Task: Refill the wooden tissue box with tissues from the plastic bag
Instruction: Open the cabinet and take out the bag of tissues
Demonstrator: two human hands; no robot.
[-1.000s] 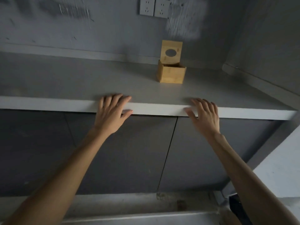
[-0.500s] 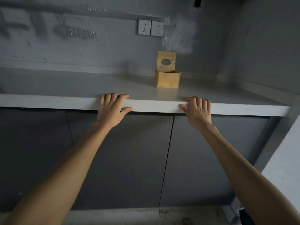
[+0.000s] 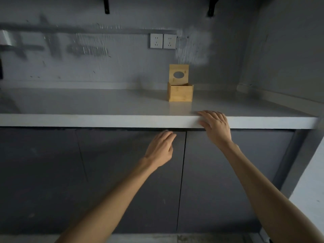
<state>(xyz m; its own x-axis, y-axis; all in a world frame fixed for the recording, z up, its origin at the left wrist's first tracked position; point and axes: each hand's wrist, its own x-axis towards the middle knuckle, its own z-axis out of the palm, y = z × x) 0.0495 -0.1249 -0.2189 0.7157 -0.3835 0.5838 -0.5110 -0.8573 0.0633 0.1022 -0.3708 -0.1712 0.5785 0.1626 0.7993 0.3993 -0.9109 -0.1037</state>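
A wooden tissue box stands on the grey countertop near the back wall. Its lid, with an oval hole, is propped upright behind it, and the inside cannot be seen from here. My right hand rests flat on the counter's front edge, fingers apart, holding nothing. My left hand is below the edge, in front of the top of a cabinet door, fingers loosely curled and empty. No plastic bag or tissues are in view.
Two dark cabinet doors sit under the counter, with a vertical seam between them. Two wall sockets are above the box. A side wall closes the right end. Shelf brackets hang at the top.
My left hand has left the counter edge and dropped down and to the right, in front of the cabinet door. The right hand stays on the edge. The view has tilted upward.
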